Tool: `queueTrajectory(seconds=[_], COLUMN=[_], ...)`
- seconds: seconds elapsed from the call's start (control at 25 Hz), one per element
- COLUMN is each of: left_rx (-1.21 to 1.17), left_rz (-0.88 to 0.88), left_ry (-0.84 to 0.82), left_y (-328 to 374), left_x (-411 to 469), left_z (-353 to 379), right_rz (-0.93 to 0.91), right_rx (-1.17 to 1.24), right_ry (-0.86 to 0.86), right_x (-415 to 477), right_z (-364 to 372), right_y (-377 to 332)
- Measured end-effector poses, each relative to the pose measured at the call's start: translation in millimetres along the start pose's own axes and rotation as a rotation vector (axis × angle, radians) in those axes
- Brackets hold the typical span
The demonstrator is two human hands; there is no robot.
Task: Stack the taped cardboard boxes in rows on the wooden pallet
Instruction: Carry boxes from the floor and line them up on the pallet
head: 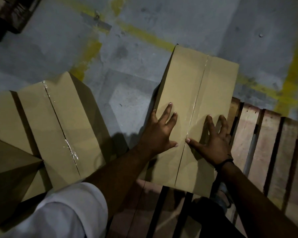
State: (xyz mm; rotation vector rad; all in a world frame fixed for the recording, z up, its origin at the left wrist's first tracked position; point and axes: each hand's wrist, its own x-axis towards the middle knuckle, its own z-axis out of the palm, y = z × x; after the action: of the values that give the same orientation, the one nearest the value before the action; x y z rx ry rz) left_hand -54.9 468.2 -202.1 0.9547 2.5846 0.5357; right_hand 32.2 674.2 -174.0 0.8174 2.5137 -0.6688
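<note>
Taped cardboard box (184,86) stands under both of a person's hands at the far left corner of the wooden pallet (258,143), its long taped seam running away from the camera. The left hand (159,133) lies flat on the lid to the left of the seam, fingers spread and straight, thumb reaching toward the tape. The right hand (213,141) lies flat to the right of it, fingers splayed, thumb tip touching the seam. Neither hand grasps anything: both simply press on the top of the box, and the two thumbs nearly meet across the tape. The box's base is hidden in the dim light; it seems to rest on the pallet's slats rather than on the floor, though this cannot be settled. A white sleeve (58,212) covers the upper left arm, and a dark band (224,162) circles the right wrist. Off the pallet's left edge, other boxes (58,121) sit close together on the grey concrete floor (136,79), the nearest sealed with glossy clear tape. Worn yellow lines (144,35) cross the floor beyond the pallet's far edge.
</note>
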Motion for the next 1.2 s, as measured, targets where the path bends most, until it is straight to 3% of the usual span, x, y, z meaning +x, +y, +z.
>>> queueTrajectory(seconds=[0.24,0.56,1.2], left_rx=[-0.089,-0.076,-0.002], left_rz=[-0.130,-0.262,-0.235], left_ry=[-0.190,-0.302,-0.331], left_y=[7,45,27], left_x=[-11,-120,-119], left_z=[-8,3,1], right_rz=[0.073,0.172,0.167], right_rx=[0.036,0.043,0.036], right_ry=[-0.009,0.006,-0.011], right_x=[-12,-87,-96], right_z=[4,38,52], right_y=[-8,-10,-15])
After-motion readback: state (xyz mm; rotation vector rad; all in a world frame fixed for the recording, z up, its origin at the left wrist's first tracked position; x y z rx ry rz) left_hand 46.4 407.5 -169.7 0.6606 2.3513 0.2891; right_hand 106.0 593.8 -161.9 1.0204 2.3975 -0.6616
